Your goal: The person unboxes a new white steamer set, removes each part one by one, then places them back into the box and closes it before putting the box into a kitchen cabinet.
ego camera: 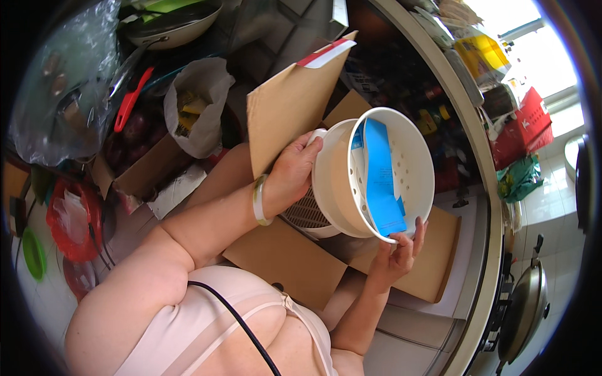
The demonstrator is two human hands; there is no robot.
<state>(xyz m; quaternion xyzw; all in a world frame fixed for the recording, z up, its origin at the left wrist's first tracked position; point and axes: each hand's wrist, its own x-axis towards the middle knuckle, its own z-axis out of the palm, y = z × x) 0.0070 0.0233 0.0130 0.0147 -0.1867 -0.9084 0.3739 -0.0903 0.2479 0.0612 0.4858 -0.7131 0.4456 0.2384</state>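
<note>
My left hand (294,167), with a bangle at the wrist, grips the handle (318,136) of a white round pot (329,178). Nested in the pot's mouth is a white perforated basket (414,169), tilted on its side toward the right. A folded blue paper (380,183) bearing print lies inside the basket. The fingers of my right hand (400,254) pinch the basket's lower rim. Below the pot is an open cardboard box (291,268), its flaps spread. Inside the box shows a white round piece with a slatted brown surface (305,211), partly hidden by my left hand and the pot.
At the left stand a white bag (200,117), a red-handled utensil (133,101), a frying pan (174,33) and a clear plastic bag (61,108). A counter edge (470,98) curves along the right, with a red basket (522,127) and a lidded wok (522,305) beyond it.
</note>
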